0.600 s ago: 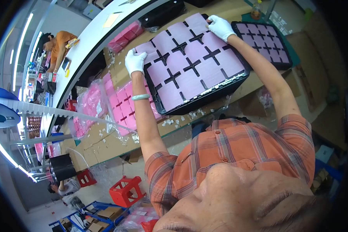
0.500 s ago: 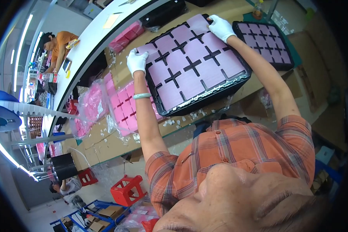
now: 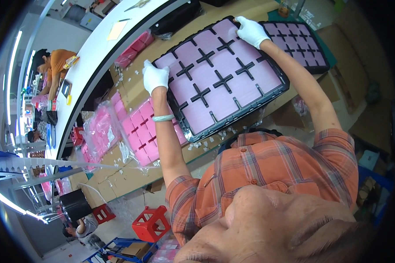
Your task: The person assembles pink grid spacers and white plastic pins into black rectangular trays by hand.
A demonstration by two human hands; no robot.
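Observation:
A large black plastic tray (image 3: 223, 79) with raised cross-shaped dividers is in front of me, its compartments showing lilac-pink pieces (image 3: 204, 79). Both hands wear white gloves. My left hand (image 3: 156, 78) is closed at the tray's far left corner. At the far right corner my right hand (image 3: 251, 33) grips the rim, its thumb side over the edge. The fingertips beneath the tray are hidden, and so is whatever lies under it.
A similar, smaller-looking filled tray (image 3: 297, 44) lies to the right. Pink foam blocks (image 3: 142, 131) and a plastic bag of pink pieces (image 3: 102, 127) are at the left. White scraps litter the cardboard-covered bench (image 3: 114, 168). A red stool (image 3: 151, 223) stands below; a co-worker (image 3: 57, 65) is across.
The tray's near edge has shifted toward me, and its top faces me more squarely, with less of the front side showing. Both hands stay at the same corners.

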